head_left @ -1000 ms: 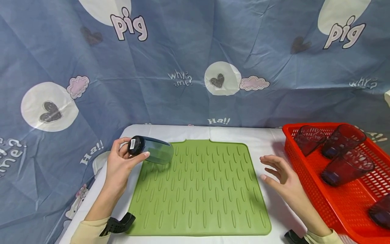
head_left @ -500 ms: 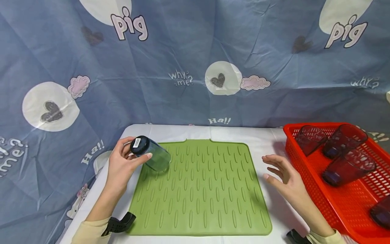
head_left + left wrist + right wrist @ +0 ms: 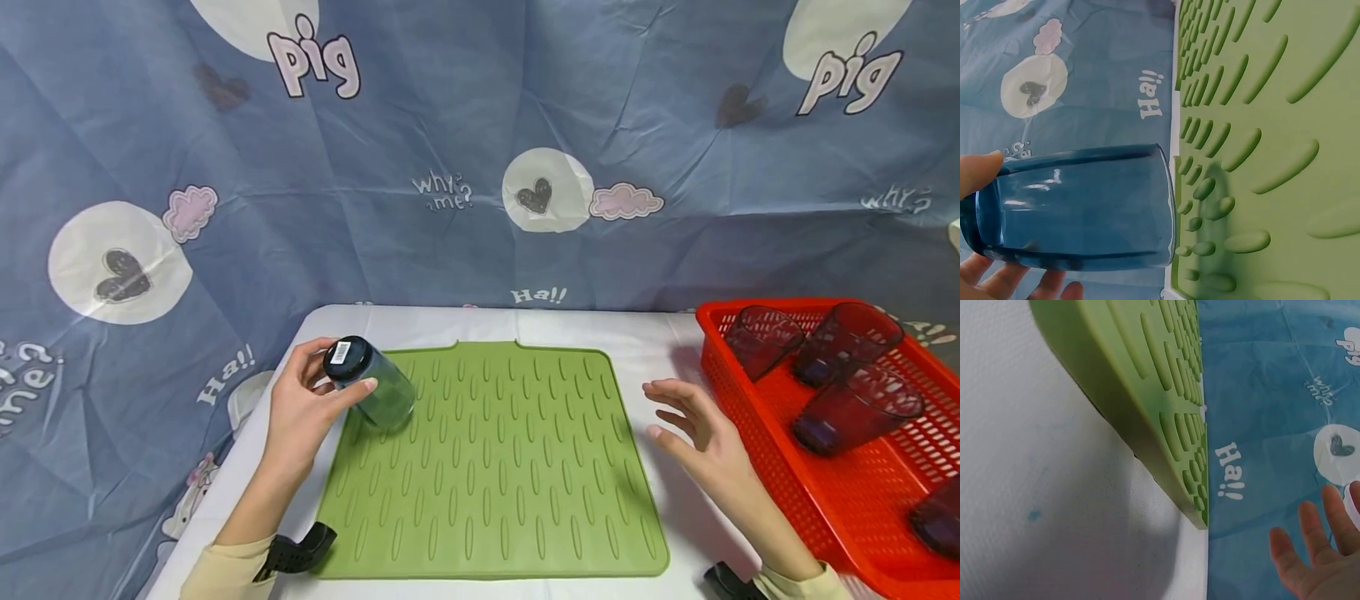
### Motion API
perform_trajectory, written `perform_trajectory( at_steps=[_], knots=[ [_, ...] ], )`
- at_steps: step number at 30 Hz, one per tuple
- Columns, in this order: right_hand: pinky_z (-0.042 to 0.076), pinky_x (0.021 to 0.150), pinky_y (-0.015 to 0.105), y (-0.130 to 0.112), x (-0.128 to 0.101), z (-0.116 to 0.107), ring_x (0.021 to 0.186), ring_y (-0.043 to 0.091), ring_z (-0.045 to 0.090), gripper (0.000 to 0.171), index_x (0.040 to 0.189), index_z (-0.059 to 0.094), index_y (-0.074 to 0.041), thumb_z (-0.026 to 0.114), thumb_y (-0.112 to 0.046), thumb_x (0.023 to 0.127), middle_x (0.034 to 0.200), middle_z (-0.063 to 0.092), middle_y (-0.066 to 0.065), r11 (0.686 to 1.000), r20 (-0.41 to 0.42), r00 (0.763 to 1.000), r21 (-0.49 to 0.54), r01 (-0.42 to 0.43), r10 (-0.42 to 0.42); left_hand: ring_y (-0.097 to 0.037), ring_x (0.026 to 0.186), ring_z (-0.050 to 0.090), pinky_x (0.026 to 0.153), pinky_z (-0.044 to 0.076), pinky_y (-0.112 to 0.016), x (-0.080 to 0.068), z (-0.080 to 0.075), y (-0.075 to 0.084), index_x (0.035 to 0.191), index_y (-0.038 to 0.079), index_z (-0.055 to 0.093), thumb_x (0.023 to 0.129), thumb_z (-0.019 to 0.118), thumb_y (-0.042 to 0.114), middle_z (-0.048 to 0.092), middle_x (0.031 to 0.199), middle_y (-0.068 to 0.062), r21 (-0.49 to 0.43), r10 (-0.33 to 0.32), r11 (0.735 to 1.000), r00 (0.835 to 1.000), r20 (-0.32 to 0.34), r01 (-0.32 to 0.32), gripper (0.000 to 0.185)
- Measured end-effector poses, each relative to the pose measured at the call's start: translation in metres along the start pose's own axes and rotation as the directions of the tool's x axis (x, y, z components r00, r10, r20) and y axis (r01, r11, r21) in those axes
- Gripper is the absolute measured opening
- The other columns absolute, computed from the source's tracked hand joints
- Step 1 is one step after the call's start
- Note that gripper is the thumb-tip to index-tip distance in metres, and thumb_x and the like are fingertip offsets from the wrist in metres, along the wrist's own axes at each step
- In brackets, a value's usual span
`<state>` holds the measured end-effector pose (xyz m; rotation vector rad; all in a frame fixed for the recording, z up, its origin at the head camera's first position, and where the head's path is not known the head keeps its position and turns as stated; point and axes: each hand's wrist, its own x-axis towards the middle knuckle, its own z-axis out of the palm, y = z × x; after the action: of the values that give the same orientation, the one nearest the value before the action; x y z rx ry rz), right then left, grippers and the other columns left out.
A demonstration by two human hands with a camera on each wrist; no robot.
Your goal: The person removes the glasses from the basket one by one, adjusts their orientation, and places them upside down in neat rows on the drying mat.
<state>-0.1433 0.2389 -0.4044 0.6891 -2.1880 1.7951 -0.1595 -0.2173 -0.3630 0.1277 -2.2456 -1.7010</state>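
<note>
A blue transparent drinking glass is tilted base-up over the far left corner of the green ridged mat. My left hand grips it near its thick dark base, which bears a white barcode label. In the left wrist view the rim of the glass faces the mat's ridges; whether it touches them I cannot tell. My right hand hovers between the mat and the red basket, fingers loosely bent around nothing. The right wrist view shows that hand with its fingers spread.
The red plastic basket stands on the right with several dark-looking glasses, among them one glass lying tilted. A white cloth covers the table under the mat. Blue printed fabric hangs behind and at the left.
My left hand has turned the glass from nearly lying sideways to a steeper, mouth-down tilt, its rim now lower over the mat. The right hand has barely moved.
</note>
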Motion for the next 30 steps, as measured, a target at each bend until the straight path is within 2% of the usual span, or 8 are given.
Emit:
perform_trajectory(
  at_steps=[4, 8, 13, 22, 30],
  knots=[
    [0.043, 0.101, 0.026, 0.001, 0.0, 0.0, 0.123, 0.027, 0.05, 0.048, 0.132, 0.047, 0.008, 0.061, 0.016, 0.087, 0.13, 0.055, 0.016, 1.0, 0.001, 1.0, -0.008, -0.003, 0.003, -0.008, 0.11, 0.057, 0.091, 0.045, -0.022, 0.001, 0.0, 0.0, 0.137, 0.009, 0.046, 0.078, 0.083, 0.006, 0.059, 0.129, -0.007, -0.016, -0.011, 1.0, 1.0, 0.001, 0.011, 0.069],
    [0.043, 0.101, 0.026, 0.001, 0.0, 0.001, 0.122, 0.026, 0.05, 0.048, 0.132, 0.047, 0.009, 0.061, 0.017, 0.087, 0.13, 0.055, 0.015, 1.0, 0.002, 1.0, 0.0, 0.008, -0.008, -0.006, 0.108, 0.059, 0.087, 0.048, -0.017, 0.002, 0.0, -0.002, 0.138, 0.009, 0.045, 0.079, 0.082, 0.004, 0.057, 0.13, -0.007, -0.047, -0.019, 0.999, 1.0, 0.008, 0.019, 0.07],
    [0.043, 0.102, 0.026, 0.001, 0.0, 0.003, 0.122, 0.027, 0.05, 0.049, 0.133, 0.047, 0.008, 0.061, 0.017, 0.087, 0.13, 0.054, 0.019, 1.0, 0.008, 1.0, -0.001, 0.01, -0.01, -0.007, 0.107, 0.061, 0.084, 0.052, -0.016, 0.006, 0.001, -0.003, 0.136, 0.008, 0.046, 0.077, 0.083, 0.002, 0.057, 0.129, -0.009, -0.073, -0.01, 0.997, 1.0, 0.0, 0.01, 0.07],
    [0.043, 0.102, 0.026, 0.004, 0.0, 0.002, 0.123, 0.027, 0.05, 0.046, 0.132, 0.048, 0.008, 0.061, 0.015, 0.088, 0.129, 0.053, 0.02, 1.0, 0.004, 1.0, -0.013, -0.009, 0.009, -0.01, 0.112, 0.058, 0.086, 0.05, -0.017, 0.016, 0.01, -0.003, 0.137, 0.01, 0.046, 0.078, 0.083, 0.005, 0.057, 0.129, -0.007, -0.051, -0.005, 0.999, 1.0, 0.002, 0.005, 0.07],
    [0.044, 0.101, 0.026, 0.007, 0.0, 0.003, 0.122, 0.028, 0.051, 0.046, 0.132, 0.048, 0.009, 0.061, 0.015, 0.088, 0.128, 0.055, 0.017, 1.0, 0.006, 1.0, -0.019, 0.006, -0.005, -0.015, 0.114, 0.059, 0.086, 0.051, -0.019, 0.027, 0.017, -0.006, 0.135, 0.008, 0.045, 0.078, 0.084, 0.009, 0.057, 0.128, -0.007, -0.042, 0.038, 0.998, 0.999, 0.036, -0.036, 0.069]
  ],
)
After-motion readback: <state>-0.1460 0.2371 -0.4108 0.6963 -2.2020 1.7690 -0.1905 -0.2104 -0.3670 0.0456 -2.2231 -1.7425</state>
